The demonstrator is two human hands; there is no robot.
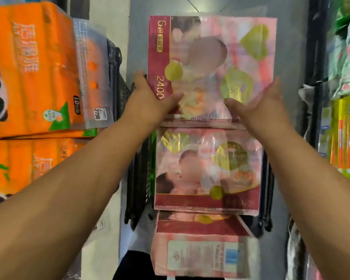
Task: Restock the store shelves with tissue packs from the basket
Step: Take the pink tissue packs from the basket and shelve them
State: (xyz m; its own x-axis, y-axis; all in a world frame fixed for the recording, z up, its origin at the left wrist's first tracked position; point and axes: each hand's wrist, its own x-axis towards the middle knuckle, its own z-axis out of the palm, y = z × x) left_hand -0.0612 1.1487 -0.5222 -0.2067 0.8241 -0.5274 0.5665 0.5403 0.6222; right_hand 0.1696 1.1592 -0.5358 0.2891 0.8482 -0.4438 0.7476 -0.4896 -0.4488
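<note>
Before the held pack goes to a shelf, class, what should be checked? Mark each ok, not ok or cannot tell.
1. Left hand grips pack: ok.
2. Right hand holding pack, blurred: cannot tell.
3. Pack clear of next pack: cannot tell.
4. Free shelf slot in sight: not ok; orange packs fill the left.
5. More stock in basket: ok.

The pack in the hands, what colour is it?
The pack is pink with a dark red band and gold hearts, best seen in the head view.
</note>
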